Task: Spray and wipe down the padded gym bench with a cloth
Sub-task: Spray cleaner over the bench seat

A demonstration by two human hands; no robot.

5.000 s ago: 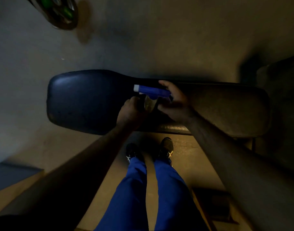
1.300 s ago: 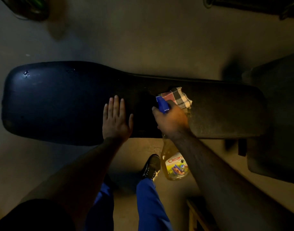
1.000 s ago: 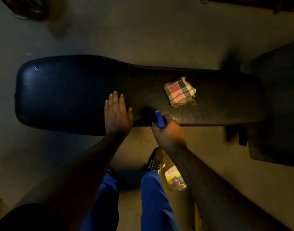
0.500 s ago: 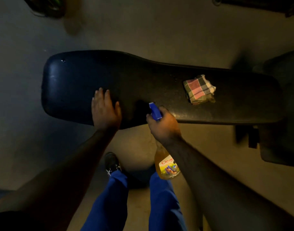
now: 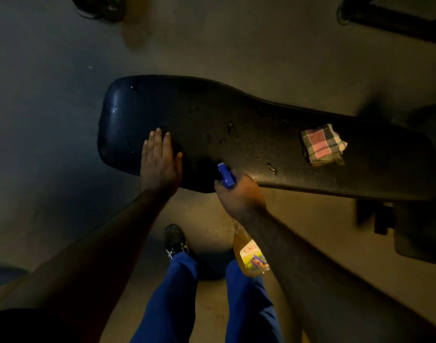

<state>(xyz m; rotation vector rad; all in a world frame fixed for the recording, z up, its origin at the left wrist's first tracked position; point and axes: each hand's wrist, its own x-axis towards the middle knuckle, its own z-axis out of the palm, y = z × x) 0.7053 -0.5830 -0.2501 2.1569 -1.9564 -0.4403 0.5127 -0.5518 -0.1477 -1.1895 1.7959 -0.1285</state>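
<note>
A dark padded gym bench (image 5: pixel 212 115) stretches across the view, its wide end to the left, with wet droplets glinting on its middle. A folded plaid cloth (image 5: pixel 322 144) lies on the narrow right part. My left hand (image 5: pixel 160 163) rests flat on the wide end's near edge, fingers together and holding nothing. My right hand (image 5: pixel 239 196) grips a spray bottle (image 5: pixel 250 252) of orange liquid at the bench's near edge. Its blue nozzle points up toward the pad, and the bottle body hangs below my wrist.
My blue-trousered legs and a black shoe (image 5: pixel 175 240) stand on the concrete floor just in front of the bench. A dark bulky object (image 5: pixel 420 229) sits at the right. Dark equipment (image 5: pixel 395 13) lies at the top right, and another dark item (image 5: pixel 100 6) at the top left.
The view has shifted, so the bench sits further right. My left hand slid toward the wide end. The spray bottle stays in my right hand, and more droplets show on the pad.
</note>
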